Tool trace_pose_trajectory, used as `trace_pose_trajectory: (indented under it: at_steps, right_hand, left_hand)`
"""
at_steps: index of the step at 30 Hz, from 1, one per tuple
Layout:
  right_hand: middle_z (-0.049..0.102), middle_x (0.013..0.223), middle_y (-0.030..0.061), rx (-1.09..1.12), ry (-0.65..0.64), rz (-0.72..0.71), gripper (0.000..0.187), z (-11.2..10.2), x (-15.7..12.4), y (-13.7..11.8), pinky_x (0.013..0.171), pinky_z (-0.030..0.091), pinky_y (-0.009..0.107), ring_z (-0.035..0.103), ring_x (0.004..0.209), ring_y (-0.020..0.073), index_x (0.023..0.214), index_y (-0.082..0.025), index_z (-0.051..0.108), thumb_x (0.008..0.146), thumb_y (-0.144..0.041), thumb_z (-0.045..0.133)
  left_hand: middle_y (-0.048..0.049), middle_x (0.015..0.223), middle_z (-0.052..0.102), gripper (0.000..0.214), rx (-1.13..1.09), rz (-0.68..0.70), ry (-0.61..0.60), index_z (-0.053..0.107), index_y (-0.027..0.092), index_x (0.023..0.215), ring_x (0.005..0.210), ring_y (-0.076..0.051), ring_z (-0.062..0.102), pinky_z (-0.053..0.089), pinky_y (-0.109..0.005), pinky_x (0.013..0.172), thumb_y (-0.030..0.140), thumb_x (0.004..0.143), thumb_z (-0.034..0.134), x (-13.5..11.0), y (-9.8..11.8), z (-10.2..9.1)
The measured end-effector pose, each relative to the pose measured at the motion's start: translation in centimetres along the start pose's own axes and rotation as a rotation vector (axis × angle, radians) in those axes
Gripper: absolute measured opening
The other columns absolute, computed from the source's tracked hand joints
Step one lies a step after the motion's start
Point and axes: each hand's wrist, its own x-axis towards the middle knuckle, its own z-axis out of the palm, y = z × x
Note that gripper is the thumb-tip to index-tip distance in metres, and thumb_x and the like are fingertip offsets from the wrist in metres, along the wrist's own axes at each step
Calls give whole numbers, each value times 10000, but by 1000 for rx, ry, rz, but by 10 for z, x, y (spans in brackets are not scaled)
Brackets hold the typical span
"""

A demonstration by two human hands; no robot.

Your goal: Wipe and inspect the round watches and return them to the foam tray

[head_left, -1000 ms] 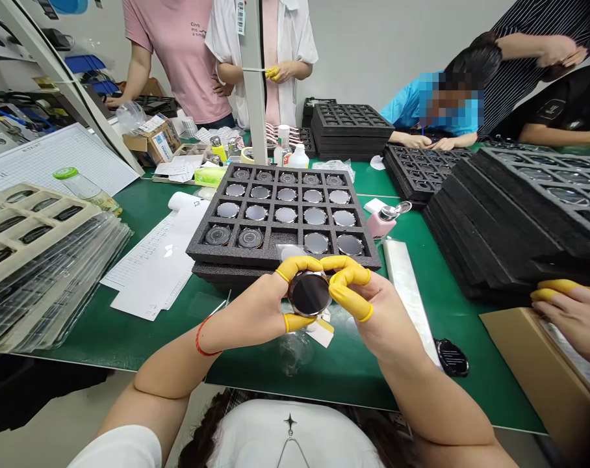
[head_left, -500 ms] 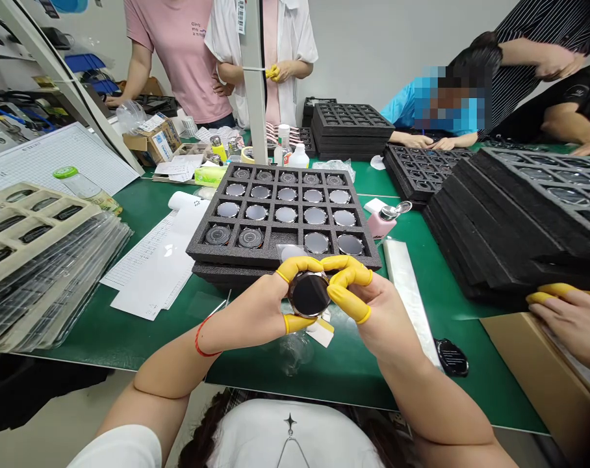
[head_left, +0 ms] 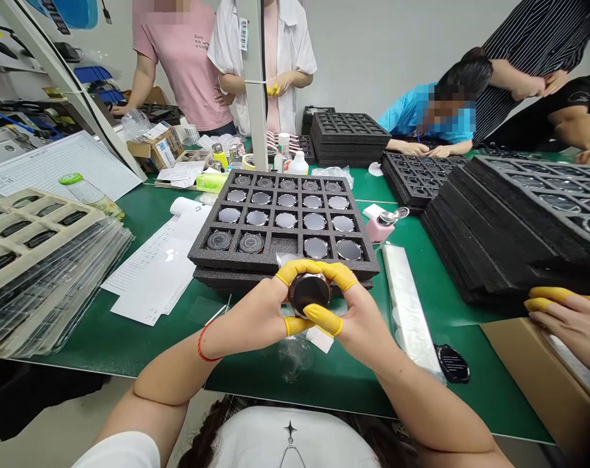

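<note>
"So, what is the biggest thing here?"

"A long green work table point(head_left: 344, 383). Both hands are over it."

"What is near the hands?"

"To the right, there is a tall stack of black foam trays point(head_left: 494, 240). Just in front of the hands, there is one more black foam tray point(head_left: 236, 257) with rows of round, shiny discs. To the left, there are white papers point(head_left: 153, 279)."

"Is anyone else close?"

"Yes. Far to the right, another person's hand point(head_left: 572, 331) is by a brown cardboard box point(head_left: 524, 370)."

"And what are the two hands doing?"

"They are closed. The left hand point(head_left: 246, 312) and the right hand point(head_left: 360, 325) both grip a round watch body point(head_left: 309, 292) between them, up over the table."

"What is on the fingers?"

"Yellow finger cots point(head_left: 295, 270). A red string point(head_left: 202, 344) goes around the left wrist."
</note>
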Motion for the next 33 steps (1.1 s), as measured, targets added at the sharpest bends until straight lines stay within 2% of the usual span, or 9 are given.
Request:
trace_pose_trajectory:
  at_steps: [3,7,11,15,18,20,23,29,33]
  right_hand:
    - [623,923,39,69,-106,93,286,-1,3,-1,832,435,421,540,889,245,953,-242,647,774,-458,697]
    - [617,835,21,323,-177,140,303,-3,7,1,798,458,374,558,825,211,833,-215,642,787,-513,676]
    - [579,754,6,391,-157,160,361,-2,10,6,735,458,322,541,746,175,736,-196,633,814,-548,637]
    - [589,682,7,421,-126,185,452,-2,12,9,661,442,281,514,670,150,686,-182,646,845,-598,570]
    - [635,736,11,506,-165,205,403,-2,11,6,706,455,278,542,709,150,760,-192,677,868,-563,562]
    - [668,858,14,559,-242,237,288,-1,9,2,772,468,287,581,802,162,901,-212,684,830,-489,654]
    - [666,1030,20,639,-297,298,372,4,5,-4,825,471,296,600,922,174,1065,-235,633,750,-385,762]
    - [661,1027,20,775,-234,308,382,17,3,0,770,459,255,587,905,152,1042,-219,605,733,-365,776]
    - [663,956,-3,807,-160,329,370,22,3,6,757,452,241,567,832,129,1007,-221,608,721,-371,789]
  left_hand:
    - [-64,1304,559,474,-26,-12,-10,477,254,1273,1060,-197,634,526,-285,915,244,838,668,0,0,3]
    - [-49,1310,551,440,-15,8,-20,480,272,1264,1051,-182,638,516,-274,921,257,857,648,-1,2,7]
    - [-58,1273,573,468,7,-24,-17,466,263,1271,962,-180,657,533,-291,863,295,846,660,0,4,8]
    - [-67,1263,571,410,-39,-37,-24,533,227,1183,953,-182,642,531,-293,859,277,809,693,2,7,8]
    - [-74,1285,557,451,-131,-119,-15,512,216,1197,874,-150,650,550,-274,810,254,792,705,3,9,6]
    - [-75,1270,569,500,-185,-178,-9,473,218,1229,834,-136,661,560,-264,777,247,788,706,2,10,6]
    - [-48,1133,637,552,-198,-200,17,427,224,1260,863,-154,677,558,-260,767,214,780,700,2,10,6]
    - [-21,1005,685,549,-63,-203,40,407,224,1275,837,-182,686,546,-276,720,164,785,647,0,8,11]
    - [-75,1221,621,510,0,-227,50,425,218,1272,872,-192,693,550,-314,782,170,801,615,2,6,14]
